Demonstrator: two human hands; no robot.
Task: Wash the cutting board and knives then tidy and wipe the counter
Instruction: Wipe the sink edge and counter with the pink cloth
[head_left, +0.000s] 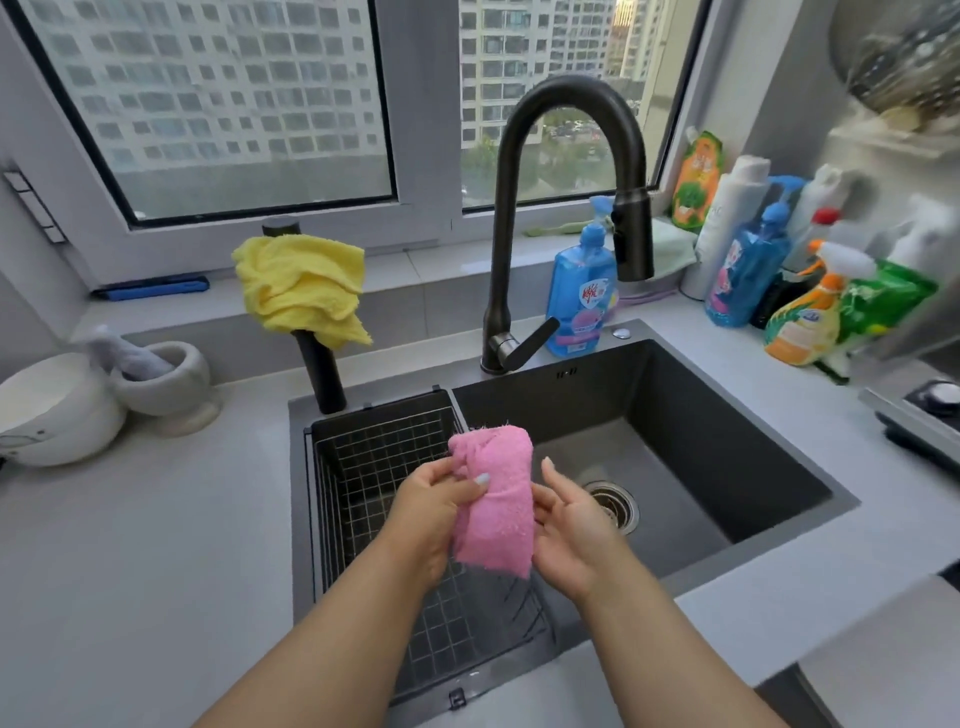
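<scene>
Left hand (434, 501) grips pink cloth (496, 499) over the sink (675, 467), thumb pinched across it. Right hand (569, 525) touches cloth's right edge, fingers loosely open. Yellow cloth (301, 286) draped on post behind.

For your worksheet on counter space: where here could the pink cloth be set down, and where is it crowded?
Free: the grey counter left of the sink, below the mortar, and the front-right counter stretch. Crowded: the right back corner, packed with cleaning bottles.
</scene>
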